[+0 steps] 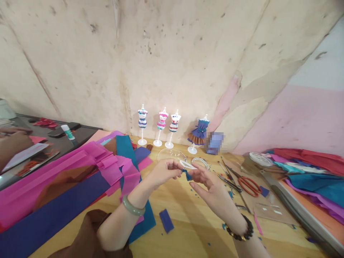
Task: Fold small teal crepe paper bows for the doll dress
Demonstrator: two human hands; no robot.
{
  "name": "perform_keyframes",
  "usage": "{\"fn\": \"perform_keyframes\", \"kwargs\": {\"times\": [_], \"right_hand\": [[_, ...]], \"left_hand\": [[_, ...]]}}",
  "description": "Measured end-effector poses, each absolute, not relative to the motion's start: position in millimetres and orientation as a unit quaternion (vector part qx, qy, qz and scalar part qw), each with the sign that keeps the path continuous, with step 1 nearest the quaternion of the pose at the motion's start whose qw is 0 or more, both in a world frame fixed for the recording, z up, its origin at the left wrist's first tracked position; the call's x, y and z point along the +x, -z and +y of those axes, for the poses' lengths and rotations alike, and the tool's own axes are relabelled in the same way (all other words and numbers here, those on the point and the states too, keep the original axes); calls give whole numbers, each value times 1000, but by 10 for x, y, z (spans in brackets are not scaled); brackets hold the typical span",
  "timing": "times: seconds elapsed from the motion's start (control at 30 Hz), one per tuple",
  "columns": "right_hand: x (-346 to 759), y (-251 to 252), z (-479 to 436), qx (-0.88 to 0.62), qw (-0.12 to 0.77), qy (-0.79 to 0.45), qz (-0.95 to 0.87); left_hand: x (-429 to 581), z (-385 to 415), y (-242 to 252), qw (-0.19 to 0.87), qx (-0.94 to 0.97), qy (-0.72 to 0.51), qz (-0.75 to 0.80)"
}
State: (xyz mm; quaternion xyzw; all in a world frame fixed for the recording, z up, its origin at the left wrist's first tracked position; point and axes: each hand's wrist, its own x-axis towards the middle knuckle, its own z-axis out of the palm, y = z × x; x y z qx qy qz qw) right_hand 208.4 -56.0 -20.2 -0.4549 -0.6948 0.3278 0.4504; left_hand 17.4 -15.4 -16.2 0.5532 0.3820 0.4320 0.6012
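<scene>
Over the middle of the table, my left hand (170, 171) is closed in a pinch on a small twisted piece of teal paper (186, 175). Just above the fingertips is a thin white loop (187, 164), which spans the gap between my hands; its kind is unclear. My right hand (205, 181) has its curled fingers at the other end of the teal piece, with the thumb held a little apart below. Beyond them lie a clear round dish (168, 154) with small white beads and a coil of white cord (200, 162).
Several small dress forms (142, 123) stand along the wall, one in a blue and brown dress (199, 132). Coloured paper sheets (67, 200) cover the left side. To the right are orange-handled scissors (249, 186), pliers (229, 182) and folded paper (317, 186). Another person's hand (12, 141) is far left.
</scene>
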Motion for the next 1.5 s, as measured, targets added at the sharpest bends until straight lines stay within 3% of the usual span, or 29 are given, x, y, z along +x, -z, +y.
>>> {"fn": "perform_keyframes", "kwargs": {"times": [0.57,0.77,0.87,1.03,1.3,1.5], "right_hand": [[1927,328,-543,-480,447,-75,-751],[1939,309,-558,-388,423,107,-812],[1943,292,-555,-365,410,137,-825],[2013,324,-507,-375,463,60,-801],[2034,209,-569,-431,480,-330,-689],[1978,177,-550,-409,509,-413,-635]], "left_hand": [[135,-188,109,614,571,-404,366],[167,-186,142,693,515,-352,362],[200,-192,153,718,495,-346,346],[213,-227,91,695,505,-386,335],[231,-287,40,575,626,-400,344],[291,-359,75,497,682,-405,353]]}}
